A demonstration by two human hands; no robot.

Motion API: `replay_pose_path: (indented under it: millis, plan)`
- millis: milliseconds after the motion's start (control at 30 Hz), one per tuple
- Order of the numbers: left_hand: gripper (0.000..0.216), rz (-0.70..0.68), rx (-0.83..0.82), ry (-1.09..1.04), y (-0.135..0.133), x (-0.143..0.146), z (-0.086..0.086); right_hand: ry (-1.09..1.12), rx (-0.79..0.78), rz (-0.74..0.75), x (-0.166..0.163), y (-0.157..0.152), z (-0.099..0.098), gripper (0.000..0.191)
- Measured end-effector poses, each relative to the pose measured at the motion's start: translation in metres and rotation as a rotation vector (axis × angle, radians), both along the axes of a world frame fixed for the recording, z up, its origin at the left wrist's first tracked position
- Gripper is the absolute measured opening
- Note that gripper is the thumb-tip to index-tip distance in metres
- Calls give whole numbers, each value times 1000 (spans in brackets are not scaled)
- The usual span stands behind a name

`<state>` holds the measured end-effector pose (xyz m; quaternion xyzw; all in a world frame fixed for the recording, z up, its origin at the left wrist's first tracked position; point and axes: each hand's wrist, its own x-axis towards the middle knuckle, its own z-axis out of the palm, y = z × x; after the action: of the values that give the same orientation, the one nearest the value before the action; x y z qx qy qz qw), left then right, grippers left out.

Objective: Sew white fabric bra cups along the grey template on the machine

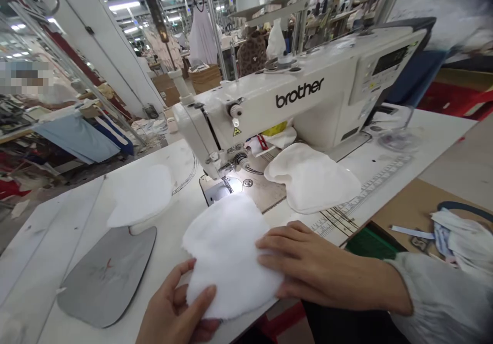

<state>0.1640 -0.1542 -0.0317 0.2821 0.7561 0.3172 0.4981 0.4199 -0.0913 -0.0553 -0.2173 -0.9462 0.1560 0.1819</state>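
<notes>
White, fluffy fabric (231, 256) lies at the near edge of a pale sewing table (169, 246), its far end just before the needle of a Brother sewing machine (300, 95). The left hand (179, 305) grasps its lower left edge, thumb above, other fingers partly underneath. The right hand (308, 264) lays its slightly blurred fingers over the right side; whether they pinch cannot be told. A grey, rounded panel (108, 277) rests to the left, a cream cut piece (319, 182) to the right.
</notes>
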Motion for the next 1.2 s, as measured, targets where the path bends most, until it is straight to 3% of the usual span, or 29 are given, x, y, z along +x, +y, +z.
replay_pose_path:
  millis: [200, 433, 633, 700, 800, 867, 967, 1033, 1100, 1200]
  plan:
    - [75, -104, 32, 151, -10, -7, -3, 10, 114, -18, 2, -4, -8, 37]
    - [79, -7, 109, 36, -13, -8, -1, 38, 191, -35, -5, -4, -10, 34]
    - [65, 22, 116, -15, -4, -2, 10, 99, 215, -15, -9, 4, -11, 26]
    - [56, -58, 124, 137, -7, -6, 6, 104, 129, -11, -8, 6, -8, 25]
    - [39, -206, 232, 599, -17, -14, -6, 74, 37, -1, -3, 5, -5, 26]
    - [29, -276, 407, 857, -23, -18, -15, 54, 33, -2, -1, 1, -3, 27]
    - [21, -405, 753, 1020, -23, -16, -27, 47, 94, -19, -4, -1, 1, 31]
    - [27, -487, 904, 1125, -17, -13, -35, 39, 143, -33, -13, 4, 5, 35]
    - [36, -563, 908, 1262, -9, -12, -43, 18, 159, -51, -27, 15, 8, 39]
    - [49, -692, 751, 1425, -2, -16, -53, -75, 104, -80, -48, 35, 6, 49]
